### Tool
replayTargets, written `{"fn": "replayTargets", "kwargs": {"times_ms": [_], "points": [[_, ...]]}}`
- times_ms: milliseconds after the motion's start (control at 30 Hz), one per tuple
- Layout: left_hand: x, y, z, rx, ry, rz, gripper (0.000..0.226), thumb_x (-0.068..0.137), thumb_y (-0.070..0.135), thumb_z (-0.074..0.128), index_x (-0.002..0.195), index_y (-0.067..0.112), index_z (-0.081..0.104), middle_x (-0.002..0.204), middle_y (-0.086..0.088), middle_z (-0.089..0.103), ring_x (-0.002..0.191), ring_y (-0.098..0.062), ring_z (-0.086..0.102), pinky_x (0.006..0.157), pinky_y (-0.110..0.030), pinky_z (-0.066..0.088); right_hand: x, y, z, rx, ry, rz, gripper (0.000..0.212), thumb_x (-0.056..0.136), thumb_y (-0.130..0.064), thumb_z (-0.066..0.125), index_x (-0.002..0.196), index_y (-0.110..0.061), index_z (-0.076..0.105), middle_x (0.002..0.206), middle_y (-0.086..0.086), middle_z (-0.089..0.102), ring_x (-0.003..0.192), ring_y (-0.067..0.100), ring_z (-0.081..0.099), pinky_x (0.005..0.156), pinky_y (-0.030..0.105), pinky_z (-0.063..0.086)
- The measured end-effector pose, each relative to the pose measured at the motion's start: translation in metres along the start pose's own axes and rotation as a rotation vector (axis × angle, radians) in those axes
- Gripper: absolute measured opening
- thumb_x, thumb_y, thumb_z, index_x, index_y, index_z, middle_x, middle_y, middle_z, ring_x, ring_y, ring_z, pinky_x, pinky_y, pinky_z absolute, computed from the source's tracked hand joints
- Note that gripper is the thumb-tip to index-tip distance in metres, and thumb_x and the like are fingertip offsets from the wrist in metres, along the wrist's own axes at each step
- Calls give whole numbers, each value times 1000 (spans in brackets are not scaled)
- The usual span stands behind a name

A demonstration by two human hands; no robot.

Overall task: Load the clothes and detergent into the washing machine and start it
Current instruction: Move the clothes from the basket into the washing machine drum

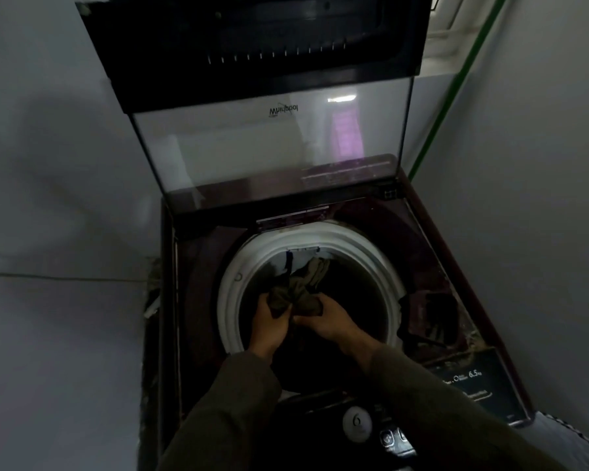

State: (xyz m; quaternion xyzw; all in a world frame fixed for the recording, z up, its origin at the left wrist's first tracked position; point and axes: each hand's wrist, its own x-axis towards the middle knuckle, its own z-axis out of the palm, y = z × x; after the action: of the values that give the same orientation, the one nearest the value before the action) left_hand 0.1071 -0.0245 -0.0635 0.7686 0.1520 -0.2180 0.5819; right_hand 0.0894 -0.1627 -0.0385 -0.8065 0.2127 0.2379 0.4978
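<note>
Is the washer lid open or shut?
Open. The lid stands raised behind the white drum rim; the left hand and right hand grip an olive garment.

Glossy glass lid [269,147], matt cloth garment [300,294]

One dark maroon top-loading washing machine [432,266], one crumpled olive-green cloth garment [298,294], one round white dial [356,423], two hands: left hand [272,322], right hand [329,321].

drum [374,266] depths too dark; control panel [393,436] partly behind sleeves [456,419].
</note>
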Motion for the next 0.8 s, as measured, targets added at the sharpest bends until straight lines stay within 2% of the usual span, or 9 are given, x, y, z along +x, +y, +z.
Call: {"fn": "replayTargets", "kwargs": {"times_ms": [67, 167, 267, 333, 433, 533, 600, 667, 800], "points": [[18, -22, 1, 23, 14, -35, 25, 91, 29, 64, 114, 18, 65, 109, -3, 69, 102, -22, 65, 95, -41, 52, 10, 1, 9, -92, -1, -20, 51, 80, -25, 80, 125, -11, 62, 125, 8, 55, 122, 23, 52, 98, 22, 40], [43, -56, 4, 29, 83, -94, 22, 88, 40, 61, 101, 26, 70, 104, -2, 71, 99, -23, 67, 95, -44, 53, 19, -2, 19, -182, -79, -23, 36, 89, -17, 69, 123, -4, 63, 118, 7, 60, 116, 21, 55, 92, 19, 39], [29, -36, -2, 10, 66, -109, 25, 96, 23, 58, 117, 12, 65, 115, -4, 66, 107, -22, 61, 100, -38, 47, 24, -4, 28, -171, -61, -11, 32, 89, -16, 67, 119, -5, 64, 121, 11, 65, 115, 26, 60, 82, 21, 44], [27, -32, -5, 16, 89, -129, 29, 97, 14, 57, 123, 1, 59, 117, -7, 63, 108, -21, 58, 102, -40, 46, 25, -6, 33, -179, -50, -22, 36, 88, -20, 67, 123, -10, 62, 123, 9, 64, 117, 23, 58, 78, 15, 36], [33, -42, -2, 40, 100, -169, 39, 97, 17, 56, 134, 8, 54, 131, -14, 60, 118, -28, 58, 107, -47, 44, 29, -5, 37, -203, -26, -41, 52, 84, -27, 71, 132, -16, 55, 132, 7, 59, 122, 24, 56, 87, 15, 34], [32, -39, -2, 92, 134, -187, 48, 98, 13, 52, 145, 9, 44, 143, -14, 51, 130, -31, 49, 113, -43, 37, 33, -4, 39, -211, 3, -79, 61, 79, -26, 74, 134, -12, 52, 132, 10, 58, 122, 26, 55, 98, 24, 42], [29, -35, -4, 114, 148, -160, 48, 99, 9, 49, 146, 8, 41, 147, -15, 47, 134, -31, 45, 115, -39, 33, 39, -1, 40, -224, 17, -103, 61, 74, -31, 71, 129, -11, 56, 127, 10, 62, 119, 27, 59, 97, 31, 48], [29, -36, -4, 145, 152, -132, 48, 99, 6, 48, 146, 7, 42, 147, -15, 47, 136, -30, 44, 115, -35, 31, 40, -1, 38, -255, 0, -115, 54, 76, -25, 71, 125, -9, 59, 123, 11, 65, 116, 26, 61, 93, 25, 46], [23, -29, 0, 256, 110, -34, 48, 101, 8, 44, 149, 7, 38, 150, -13, 43, 138, -28, 41, 112, -29, 27, 36, -1, 31, -313, -38, -118, 50, 85, -17, 67, 132, -5, 54, 131, 13, 58, 125, 28, 50, 93, 19, 33]]}}
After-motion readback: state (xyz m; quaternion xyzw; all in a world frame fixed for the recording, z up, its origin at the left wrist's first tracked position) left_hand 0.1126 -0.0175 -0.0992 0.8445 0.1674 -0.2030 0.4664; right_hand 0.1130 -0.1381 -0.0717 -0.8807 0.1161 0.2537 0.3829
